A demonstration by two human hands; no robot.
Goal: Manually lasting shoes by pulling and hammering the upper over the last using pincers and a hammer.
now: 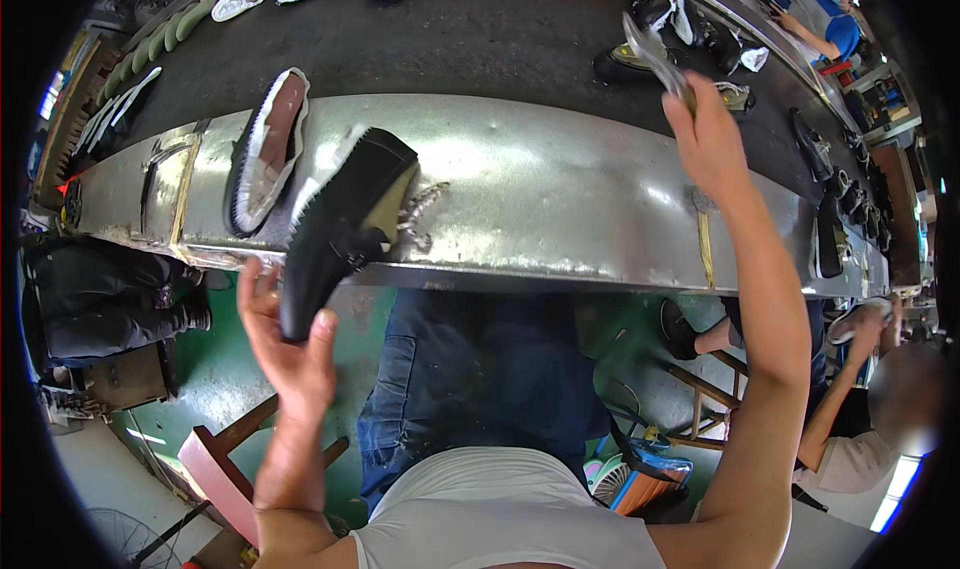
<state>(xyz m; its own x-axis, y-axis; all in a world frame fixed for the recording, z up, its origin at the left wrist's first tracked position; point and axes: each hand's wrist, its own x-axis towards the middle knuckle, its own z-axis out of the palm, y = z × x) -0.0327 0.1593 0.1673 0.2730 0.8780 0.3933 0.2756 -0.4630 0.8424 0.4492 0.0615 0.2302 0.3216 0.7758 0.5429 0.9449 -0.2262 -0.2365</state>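
Observation:
In my left hand (290, 359) is a black shoe (345, 224), its toe down between my thumb and fingers. Its white-edged underside faces left and its heel tilts up over the bench's metal edge. A thin chain-like strand (422, 214) lies beside its olive lining. My right hand (708, 134), raised over the bench's right part, is closed round a shiny metal hand tool (650, 54) with a slim curved head; its exact kind is unclear. Left of the held shoe, another shoe (270, 154) lies with its pinkish underside and white serrated edge up.
The bench has a metal front strip (540, 189) and a dark belt-like surface (470, 49) behind. More shoes (690, 19) stand at the far right, and pale soles (125, 104) line the left. Co-workers (815, 14) sit far right and lower right. A stool (225, 469) stands left.

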